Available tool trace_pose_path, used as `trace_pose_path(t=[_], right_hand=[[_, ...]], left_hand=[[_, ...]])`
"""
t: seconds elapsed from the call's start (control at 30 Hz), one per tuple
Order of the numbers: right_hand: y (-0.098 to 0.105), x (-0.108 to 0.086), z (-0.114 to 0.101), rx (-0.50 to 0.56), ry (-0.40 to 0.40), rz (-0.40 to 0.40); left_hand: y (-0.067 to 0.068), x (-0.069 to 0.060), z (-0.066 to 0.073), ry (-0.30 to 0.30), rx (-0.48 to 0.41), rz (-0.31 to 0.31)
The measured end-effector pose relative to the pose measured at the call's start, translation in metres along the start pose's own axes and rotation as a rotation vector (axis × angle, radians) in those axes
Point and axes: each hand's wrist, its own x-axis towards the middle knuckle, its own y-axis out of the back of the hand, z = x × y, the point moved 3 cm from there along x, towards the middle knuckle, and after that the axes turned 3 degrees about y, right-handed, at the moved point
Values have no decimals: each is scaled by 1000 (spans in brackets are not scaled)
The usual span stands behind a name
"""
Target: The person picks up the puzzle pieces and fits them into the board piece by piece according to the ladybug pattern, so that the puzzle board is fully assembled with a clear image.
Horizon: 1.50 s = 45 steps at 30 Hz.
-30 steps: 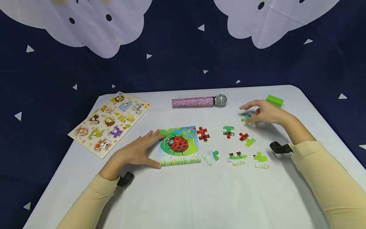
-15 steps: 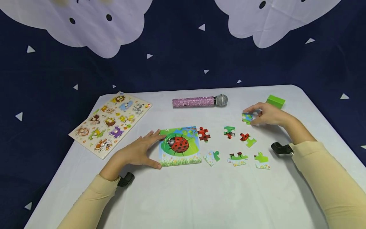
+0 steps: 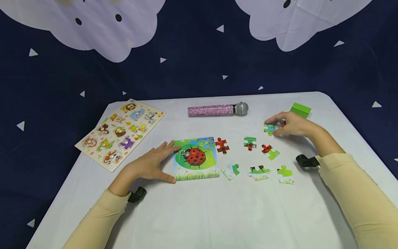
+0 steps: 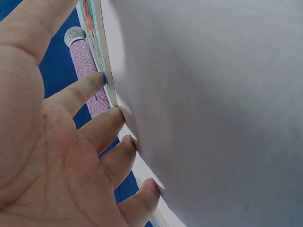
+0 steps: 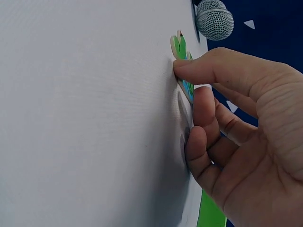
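A square ladybug picture board (image 3: pixel 194 174) lies at the middle of the table. Spread along its left edge, my left hand (image 3: pixel 148 164) rests with fingers extended; in the left wrist view, fingertips touch the board's side (image 4: pixel 105 52). Farther back on the right, my right hand (image 3: pixel 293 124) pinches a blue and green jigsaw piece (image 3: pixel 268 129) between thumb and fingers. In the right wrist view that jigsaw piece (image 5: pixel 177 46) is partly hidden by the thumb. Loose pieces lie between the hands, among them a red spotted one (image 3: pixel 222 146) touching or very near the board's right edge.
More loose pieces, such as a flowered one (image 3: pixel 259 173) and a green corner (image 3: pixel 285 174), lie right of the board. A glittery pink microphone (image 3: pixel 214 110) is at the back. An animal peg puzzle (image 3: pixel 124 157) lies left, a green block (image 3: pixel 301 110) back right.
My right hand has lowered over the blue and green jigsaw piece, its thumb and fingers closing together on it. My left hand has stayed at the board's edge.
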Motion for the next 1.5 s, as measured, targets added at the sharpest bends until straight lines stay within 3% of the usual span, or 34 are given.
trace_pose_path(t=[0.33, 0.63, 0.87, 1.2, 1.5], right_hand=[[0, 1, 0, -38, 1, -4], [-3, 1, -13, -51, 57, 23], [-13, 10, -42, -31, 144, 15], [-41, 25, -90, 29, 266, -81], [-64, 37, -117, 22, 353, -137]], left_hand=[[1, -1, -1, -1, -6, 4], [1, 0, -1, -2, -5, -4], [1, 0, -1, -8, -9, 0], [0, 1, -2, -8, -8, -6], [0, 0, -2, -4, -6, -4]])
